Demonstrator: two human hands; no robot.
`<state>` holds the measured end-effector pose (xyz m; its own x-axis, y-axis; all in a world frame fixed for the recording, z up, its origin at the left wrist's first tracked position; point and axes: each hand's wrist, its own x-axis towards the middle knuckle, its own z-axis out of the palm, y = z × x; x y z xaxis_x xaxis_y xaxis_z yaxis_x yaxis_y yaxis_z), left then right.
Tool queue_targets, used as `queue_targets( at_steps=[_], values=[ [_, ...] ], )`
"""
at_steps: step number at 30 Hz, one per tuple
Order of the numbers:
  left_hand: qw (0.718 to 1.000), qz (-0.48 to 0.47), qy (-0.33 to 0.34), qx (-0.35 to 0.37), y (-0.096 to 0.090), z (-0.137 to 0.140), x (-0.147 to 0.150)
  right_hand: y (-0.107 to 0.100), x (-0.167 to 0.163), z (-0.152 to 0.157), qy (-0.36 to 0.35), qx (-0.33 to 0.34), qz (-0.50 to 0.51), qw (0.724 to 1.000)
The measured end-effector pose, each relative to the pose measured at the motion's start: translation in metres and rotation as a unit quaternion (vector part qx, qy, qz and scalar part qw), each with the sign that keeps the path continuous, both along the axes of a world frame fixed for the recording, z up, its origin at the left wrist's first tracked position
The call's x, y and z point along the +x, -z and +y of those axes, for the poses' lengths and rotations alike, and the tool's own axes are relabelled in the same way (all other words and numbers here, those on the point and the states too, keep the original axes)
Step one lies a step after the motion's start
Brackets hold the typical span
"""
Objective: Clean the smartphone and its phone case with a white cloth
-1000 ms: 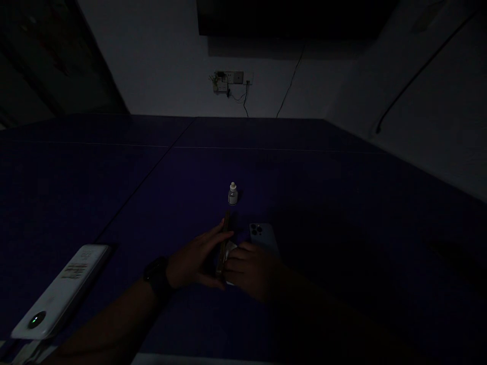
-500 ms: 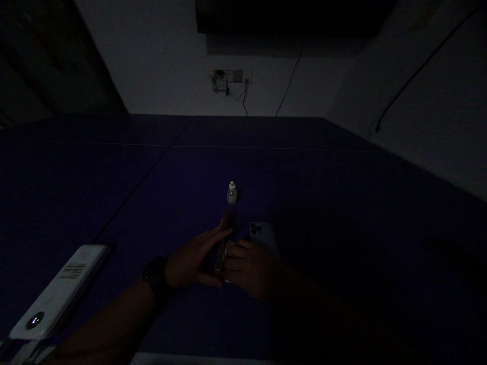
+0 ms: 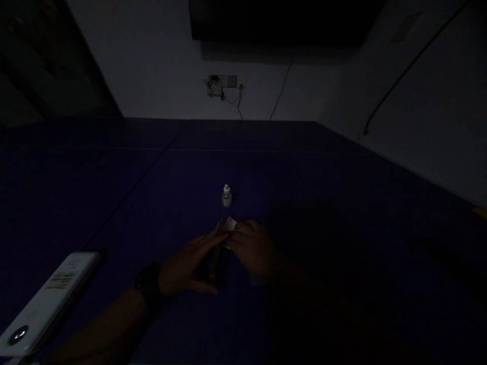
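In dim light, my left hand, with a dark watch on its wrist, grips a thin phone-like slab that stands on its long edge. Its thumb is at the near end and its fingers reach over the top. My right hand is closed on a small white cloth or tissue, held against the slab's right face. Beneath that hand lies a blue-grey phone, mostly hidden. Just beyond the slab stands a small clear bottle with a white cap and a label.
A white power bank with a lit display lies at the left on the dark blue tabletop. Wall sockets with plugs and cables are behind the table, below a dark screen. A cable runs down the right wall.
My right hand has slid the white cloth along the slab toward its far end. The blue-grey phone's camera end is now covered by that hand. The view has shifted slightly.
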<state>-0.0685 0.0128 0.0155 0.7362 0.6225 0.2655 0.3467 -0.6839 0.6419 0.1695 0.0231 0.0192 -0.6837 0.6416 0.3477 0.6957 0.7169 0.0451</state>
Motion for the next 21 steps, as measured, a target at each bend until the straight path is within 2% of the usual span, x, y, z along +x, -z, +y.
queue_targets(
  at_steps=[4, 8, 11, 13, 17, 19, 21],
  values=[
    [1.0, 0.002, 0.001, -0.004, 0.001, 0.0, -0.001, -0.001, 0.001, 0.004, 0.007, -0.019, -0.014, 1.0],
    [1.0, -0.004, 0.002, -0.004, 0.0, 0.0, 0.001, -0.007, 0.0, 0.0, -0.06, -0.064, -0.025, 0.996],
    [1.0, -0.016, 0.006, -0.003, -0.002, 0.001, 0.003, -0.01, 0.0, -0.003, -0.103, -0.073, -0.023, 0.992],
    [1.0, -0.017, 0.007, -0.005, -0.002, 0.001, 0.003, -0.009, -0.001, -0.003, -0.075, -0.062, -0.013, 0.995],
    [1.0, -0.014, -0.002, -0.011, -0.001, 0.0, 0.002, -0.004, -0.003, 0.004, 0.034, -0.043, 0.007, 0.998],
    [1.0, -0.013, -0.001, -0.009, 0.0, 0.0, 0.002, -0.002, -0.005, 0.006, 0.047, -0.047, 0.006, 0.998],
    [1.0, -0.014, 0.0, -0.004, 0.001, 0.0, 0.002, -0.003, -0.005, 0.005, 0.028, -0.064, 0.001, 0.998]
  ],
)
